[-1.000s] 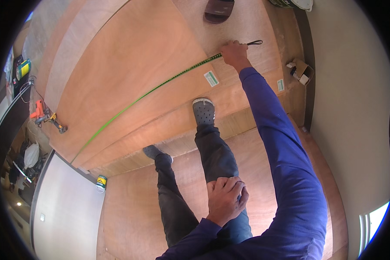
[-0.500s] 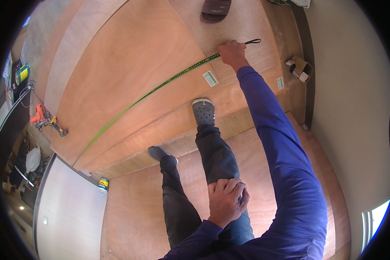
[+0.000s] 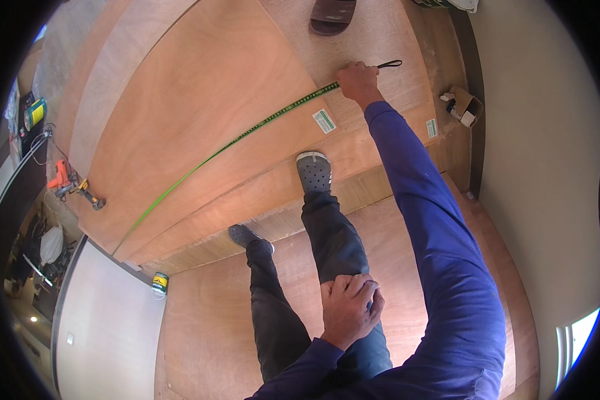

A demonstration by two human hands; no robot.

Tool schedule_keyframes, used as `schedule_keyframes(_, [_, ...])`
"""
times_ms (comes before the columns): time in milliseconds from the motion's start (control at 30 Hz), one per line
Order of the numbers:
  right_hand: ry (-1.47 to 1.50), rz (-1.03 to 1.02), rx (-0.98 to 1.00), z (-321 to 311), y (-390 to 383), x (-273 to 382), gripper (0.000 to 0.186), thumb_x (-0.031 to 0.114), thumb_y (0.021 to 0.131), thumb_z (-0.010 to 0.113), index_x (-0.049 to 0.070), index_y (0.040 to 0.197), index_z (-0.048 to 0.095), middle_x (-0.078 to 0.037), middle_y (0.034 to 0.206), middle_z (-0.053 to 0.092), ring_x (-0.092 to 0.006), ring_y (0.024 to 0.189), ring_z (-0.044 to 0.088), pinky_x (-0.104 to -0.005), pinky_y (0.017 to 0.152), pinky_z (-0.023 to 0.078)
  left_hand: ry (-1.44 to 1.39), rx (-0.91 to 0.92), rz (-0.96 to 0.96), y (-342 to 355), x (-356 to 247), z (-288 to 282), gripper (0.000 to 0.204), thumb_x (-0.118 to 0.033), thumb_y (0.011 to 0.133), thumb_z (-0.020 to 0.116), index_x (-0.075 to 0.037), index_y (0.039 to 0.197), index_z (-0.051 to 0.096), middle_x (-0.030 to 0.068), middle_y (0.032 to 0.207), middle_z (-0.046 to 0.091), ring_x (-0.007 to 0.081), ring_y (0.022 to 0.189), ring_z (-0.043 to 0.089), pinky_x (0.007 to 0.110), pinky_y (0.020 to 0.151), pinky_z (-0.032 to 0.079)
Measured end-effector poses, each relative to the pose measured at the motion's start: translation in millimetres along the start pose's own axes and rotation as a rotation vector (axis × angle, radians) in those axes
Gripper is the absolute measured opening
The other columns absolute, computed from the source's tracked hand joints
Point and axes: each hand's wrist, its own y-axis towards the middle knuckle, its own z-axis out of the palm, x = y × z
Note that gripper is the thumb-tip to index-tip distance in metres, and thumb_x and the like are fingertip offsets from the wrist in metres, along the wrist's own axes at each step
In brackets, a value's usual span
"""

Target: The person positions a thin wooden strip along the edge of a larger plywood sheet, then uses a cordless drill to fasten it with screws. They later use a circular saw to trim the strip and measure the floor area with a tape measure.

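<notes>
My right hand is closed round a tape measure, reaching over the wooden panel at the upper right. Its case is hidden in my fingers, and a black wrist strap sticks out beyond them. From there the green tape blade runs in a slight curve down to the panel's left edge. On my right leg near the knee rests my left hand, its fingers curled and held together. Whether anything is inside that hand cannot be seen. Beneath the blade lies the large reddish plywood panel.
A brown slipper lies at the top. Toward the left are an orange power tool, a yellow-black drill and a green-yellow can. A small open carton sits by the right wall. My shoe stands on the panel's near edge.
</notes>
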Motion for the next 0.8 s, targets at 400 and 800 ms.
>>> schedule_keyframes(400, [0.048, -0.017, 0.029, -2.4, -0.8, -2.5, 0.028, 0.019, 0.094, 0.065, 0.011, 0.119, 0.076, -0.017, 0.126, 0.068, -0.036, 0.12, 0.063, -0.07, 0.091, 0.049, 0.023, -0.002, 0.01, -3.7, 3.9, 3.9, 0.015, -0.019, 0.076, 0.077, -0.018, 0.09, 0.071, -0.0052, 0.099, 0.067, 0.0198, 0.088, 0.056, 0.039, 0.08, 0.036])
schedule_keyframes(800, [0.031, 0.007, 0.013, -1.0, -0.1, -1.5, 0.028, 0.021, 0.094, 0.066, 0.011, 0.119, 0.076, -0.017, 0.126, 0.068, -0.037, 0.121, 0.062, -0.0693, 0.091, 0.049, 0.011, 0.004, -0.006, -4.8, 2.8, 5.4, 0.014, -0.02, 0.08, 0.074, -0.015, 0.092, 0.071, -0.0028, 0.099, 0.065, 0.0204, 0.094, 0.054, 0.041, 0.081, 0.036])
